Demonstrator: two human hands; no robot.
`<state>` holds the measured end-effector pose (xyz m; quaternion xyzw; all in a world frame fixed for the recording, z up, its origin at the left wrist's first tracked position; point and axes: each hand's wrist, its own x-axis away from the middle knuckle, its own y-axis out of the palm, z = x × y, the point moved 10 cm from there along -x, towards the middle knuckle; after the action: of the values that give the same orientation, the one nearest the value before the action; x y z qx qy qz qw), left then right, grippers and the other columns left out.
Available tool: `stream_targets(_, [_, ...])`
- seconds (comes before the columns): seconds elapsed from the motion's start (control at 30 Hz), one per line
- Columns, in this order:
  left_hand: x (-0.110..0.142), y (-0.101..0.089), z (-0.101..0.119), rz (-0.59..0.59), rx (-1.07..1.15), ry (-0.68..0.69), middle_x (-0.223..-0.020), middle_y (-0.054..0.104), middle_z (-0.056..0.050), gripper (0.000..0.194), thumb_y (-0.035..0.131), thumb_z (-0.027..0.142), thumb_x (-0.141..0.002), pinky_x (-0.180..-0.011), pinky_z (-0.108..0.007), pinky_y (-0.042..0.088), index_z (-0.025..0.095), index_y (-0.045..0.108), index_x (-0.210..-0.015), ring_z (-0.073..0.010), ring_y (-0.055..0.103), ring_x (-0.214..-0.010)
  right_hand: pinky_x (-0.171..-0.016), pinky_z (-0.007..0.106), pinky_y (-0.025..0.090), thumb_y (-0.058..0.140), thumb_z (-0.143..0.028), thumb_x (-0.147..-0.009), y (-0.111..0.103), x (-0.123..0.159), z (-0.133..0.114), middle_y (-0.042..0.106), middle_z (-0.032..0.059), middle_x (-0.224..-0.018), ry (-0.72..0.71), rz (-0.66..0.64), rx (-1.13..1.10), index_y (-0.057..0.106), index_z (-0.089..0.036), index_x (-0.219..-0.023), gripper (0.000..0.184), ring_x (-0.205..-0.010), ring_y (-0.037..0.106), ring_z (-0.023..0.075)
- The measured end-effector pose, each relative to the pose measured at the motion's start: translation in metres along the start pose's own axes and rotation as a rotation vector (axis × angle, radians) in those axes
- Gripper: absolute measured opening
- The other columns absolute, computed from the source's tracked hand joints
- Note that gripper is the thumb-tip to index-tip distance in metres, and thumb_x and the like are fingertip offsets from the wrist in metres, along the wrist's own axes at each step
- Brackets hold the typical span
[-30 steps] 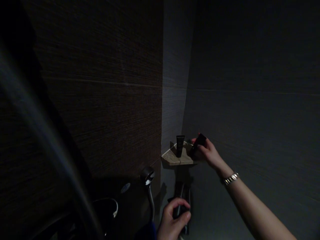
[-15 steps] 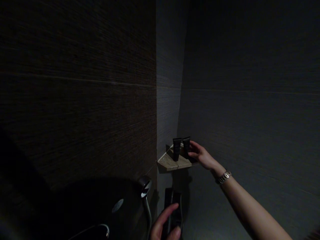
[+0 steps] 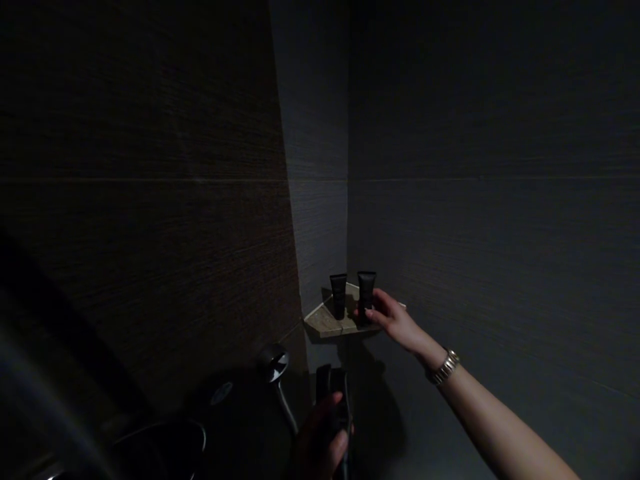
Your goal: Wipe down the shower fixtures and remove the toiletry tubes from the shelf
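Note:
Two small dark tubes stand upright side by side on a pale stone corner shelf [image 3: 320, 323]. My right hand [image 3: 393, 319] reaches to the shelf, its fingers closed around the base of the right tube [image 3: 367, 290]. The left tube [image 3: 339, 295] stands free beside it. Low in the picture my left hand [image 3: 320, 443] grips two more dark tubes [image 3: 334, 393] that stick up out of the fist. A metal watch sits on my right wrist.
Dark tiled walls meet in a corner behind the shelf. A chrome shower fitting [image 3: 273, 362] with a hose juts from the left wall, below the shelf. A curved dark rim [image 3: 165, 433] lies at the lower left. The light is very dim.
My right hand brought a dark tube to the shelf and stood it upright beside the first one. The view has swung, so the shelf sits further left.

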<state>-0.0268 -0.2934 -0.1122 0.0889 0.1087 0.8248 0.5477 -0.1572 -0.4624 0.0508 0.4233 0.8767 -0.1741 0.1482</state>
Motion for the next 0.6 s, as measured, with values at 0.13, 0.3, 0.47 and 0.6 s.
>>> stream_targets(0.13, [-0.005,0.016,0.004,0.084,0.009,0.069,-0.103,0.075,-0.011,0.066,0.083,0.058,-0.063,-0.080,-0.031,0.057,0.020,0.071,-0.116,-0.0239,0.071,-0.088,-0.092,0.032,0.052,0.069,-0.038,-0.089,0.030,0.049,-0.009,0.069,0.0084,-0.110,0.009,-0.078,-0.248,0.056,-0.018,-0.114,0.034,-0.100,0.068,0.0178])
stream_targets(0.3, [-0.003,0.051,0.004,0.060,-0.040,0.148,-0.126,0.070,-0.013,0.068,0.080,0.064,-0.063,-0.106,-0.039,0.049,0.020,0.074,-0.114,-0.0323,0.062,-0.122,-0.103,0.041,0.049,0.070,-0.050,-0.087,0.049,0.106,0.013,0.067,0.0125,-0.123,0.109,-0.002,-0.258,0.058,-0.019,-0.122,0.048,-0.114,0.063,0.0235])
stream_targets(0.47, [0.011,0.078,0.000,-0.003,-0.071,0.127,-0.129,0.068,-0.013,0.066,0.071,0.066,-0.072,-0.111,-0.041,0.045,0.018,0.072,-0.118,-0.0334,0.058,-0.127,-0.118,0.060,0.030,0.048,-0.056,-0.097,0.030,0.121,0.026,0.067,0.0118,-0.125,0.005,0.102,0.132,0.068,-0.022,-0.119,0.045,-0.131,0.052,0.0323])
stream_targets(0.6, [0.015,0.080,-0.005,0.030,-0.124,0.123,-0.116,0.074,-0.014,0.062,0.070,0.067,-0.072,-0.099,-0.036,0.053,0.016,0.076,-0.106,-0.0320,0.067,-0.112,-0.111,0.060,0.043,0.038,-0.049,-0.102,0.019,0.127,0.019,0.068,0.0127,-0.123,-0.122,0.163,0.375,0.064,-0.021,-0.125,0.045,-0.127,0.056,0.0323])
